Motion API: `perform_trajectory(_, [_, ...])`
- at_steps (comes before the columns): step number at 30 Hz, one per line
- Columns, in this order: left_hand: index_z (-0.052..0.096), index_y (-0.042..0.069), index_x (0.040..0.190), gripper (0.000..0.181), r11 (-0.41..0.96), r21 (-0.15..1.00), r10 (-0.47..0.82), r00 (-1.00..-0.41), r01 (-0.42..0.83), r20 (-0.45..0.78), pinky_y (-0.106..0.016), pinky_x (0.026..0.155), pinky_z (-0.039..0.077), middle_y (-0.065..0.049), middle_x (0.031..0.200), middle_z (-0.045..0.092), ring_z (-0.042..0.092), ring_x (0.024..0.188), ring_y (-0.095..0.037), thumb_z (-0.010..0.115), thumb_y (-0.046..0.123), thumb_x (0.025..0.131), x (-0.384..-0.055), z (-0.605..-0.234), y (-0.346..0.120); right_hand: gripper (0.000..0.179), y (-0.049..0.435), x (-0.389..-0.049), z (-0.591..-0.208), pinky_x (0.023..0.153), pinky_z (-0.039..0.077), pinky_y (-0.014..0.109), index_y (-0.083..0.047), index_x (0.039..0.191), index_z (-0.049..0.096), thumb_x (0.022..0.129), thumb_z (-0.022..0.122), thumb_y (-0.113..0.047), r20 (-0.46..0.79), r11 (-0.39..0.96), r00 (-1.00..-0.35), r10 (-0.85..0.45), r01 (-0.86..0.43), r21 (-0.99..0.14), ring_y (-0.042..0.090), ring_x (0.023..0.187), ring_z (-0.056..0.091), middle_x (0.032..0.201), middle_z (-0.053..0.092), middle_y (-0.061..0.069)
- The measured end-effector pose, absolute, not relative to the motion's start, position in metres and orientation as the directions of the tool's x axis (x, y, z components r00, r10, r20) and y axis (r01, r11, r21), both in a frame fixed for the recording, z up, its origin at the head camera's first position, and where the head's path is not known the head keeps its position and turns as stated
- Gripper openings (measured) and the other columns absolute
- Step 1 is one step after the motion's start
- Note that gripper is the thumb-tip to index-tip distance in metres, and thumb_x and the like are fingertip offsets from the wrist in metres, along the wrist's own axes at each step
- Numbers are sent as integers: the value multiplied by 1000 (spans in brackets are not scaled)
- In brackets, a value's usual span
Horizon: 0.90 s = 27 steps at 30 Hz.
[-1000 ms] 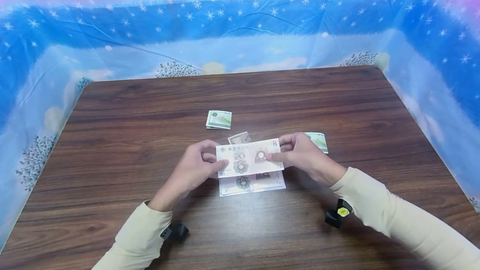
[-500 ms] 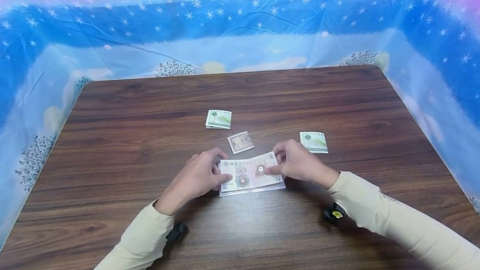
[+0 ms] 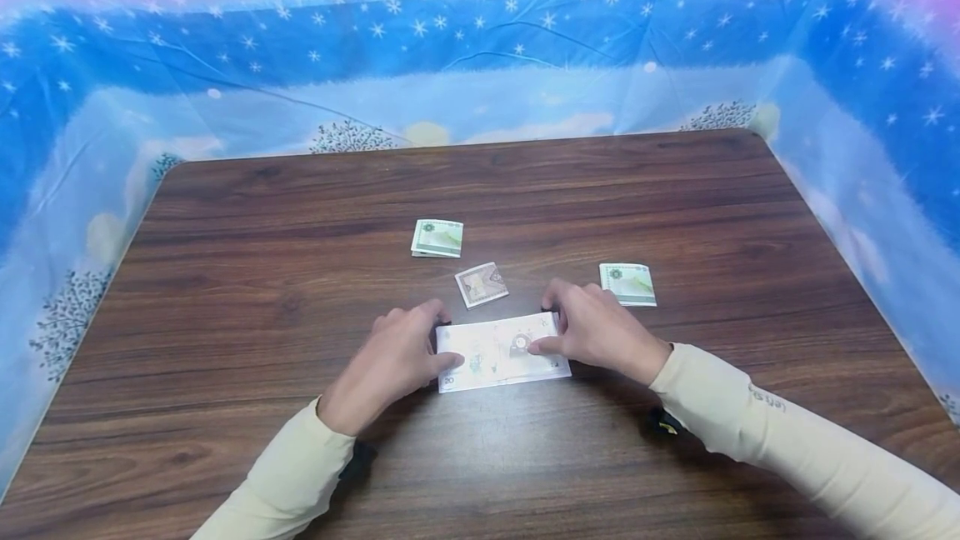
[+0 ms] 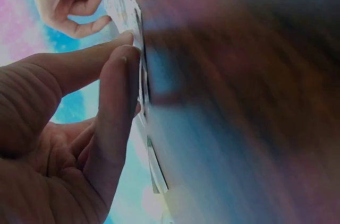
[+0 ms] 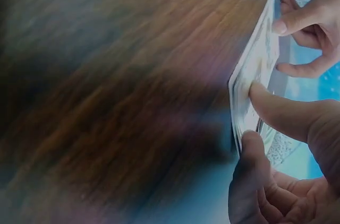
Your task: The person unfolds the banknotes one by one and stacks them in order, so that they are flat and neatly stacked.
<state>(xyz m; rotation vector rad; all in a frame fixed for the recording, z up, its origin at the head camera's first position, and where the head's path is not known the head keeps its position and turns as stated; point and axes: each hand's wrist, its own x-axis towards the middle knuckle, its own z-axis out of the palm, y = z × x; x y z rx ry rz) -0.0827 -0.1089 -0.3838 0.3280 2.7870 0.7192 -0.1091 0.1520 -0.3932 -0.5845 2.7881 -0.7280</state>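
A pale banknote (image 3: 495, 352) marked 20 lies flat on top of at least one similar note, whose edges show as layers in the right wrist view. My left hand (image 3: 401, 352) holds its left end, thumb on the printed face and forefinger at the side edge. At the other end, my right hand (image 3: 600, 327) has its thumb on the face and its fingers curled at the right edge. Just beyond the stack lies a folded brown banknote (image 3: 482, 284). Two folded green banknotes, one at the back (image 3: 437, 238) and one at the right (image 3: 628, 284), rest farther off.
Everything lies on a dark wood-grain table (image 3: 262, 248). A blue and pink cloth (image 3: 465, 32) with snowflakes hangs behind the table and along its sides.
Both hands have lowered the 20 banknote toward the person and onto the stack. Its middle crease has flattened. The folded brown banknote, partly covered before, is now in full view.
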Motion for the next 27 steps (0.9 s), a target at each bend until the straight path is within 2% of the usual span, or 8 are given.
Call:
perform_trajectory(4, [68, 6, 111, 41, 834, 522, 298, -942, 178, -155, -30, 53, 44, 1, 73, 62, 54, 60, -16, 88, 22, 79, -82, -383, -110, 50, 155, -109, -392, 53, 47, 27, -3, 104, 65, 74, 91, -34, -68, 792, -901, -428, -338, -509, 9, 59, 55, 67, 59, -5])
perform_trajectory(10, [65, 5, 117, 33, 750, 651, 305, -935, 121, -179, -28, 52, 49, 4, 66, 65, 60, 54, -9, 79, 19, 90, -83, -378, -120, 38, 171, -119, -380, 56, 48, 30, -4, 99, 69, 81, 86, -33, -49, 795, -926, -374, -293, -530, 11, 59, 55, 69, 62, -4])
perform_trajectory(17, [63, 1, 120, 31, 586, 810, 279, -935, -16, -220, -32, 58, 60, -6, 74, 72, 70, 62, -19, 73, 16, 95, -86, -374, -136, 30, 208, -137, -374, 59, 50, 35, -3, 101, 68, 85, 84, -23, -81, 851, -954, -289, -217, -479, 16, 67, 64, 80, 70, 4])
perform_trajectory(22, [61, -5, 121, 32, 473, 878, 284, -931, -72, -229, -35, 62, 62, -15, 79, 73, 72, 67, -27, 71, 12, 96, -89, -376, -143, 37, 233, -148, -376, 67, 51, 43, 0, 105, 67, 84, 85, -24, -108, 888, -967, -231, -163, -431, 24, 78, 66, 89, 71, 12])
perform_trajectory(27, [60, -6, 121, 32, 437, 893, 279, -929, -104, -244, -36, 63, 63, -17, 82, 72, 72, 70, -29, 70, 11, 96, -90, -376, -145, 51, 251, -154, -380, 74, 50, 48, 5, 111, 67, 81, 86, -31, -128, 906, -972, -196, -129, -403, 30, 85, 64, 96, 69, 17])
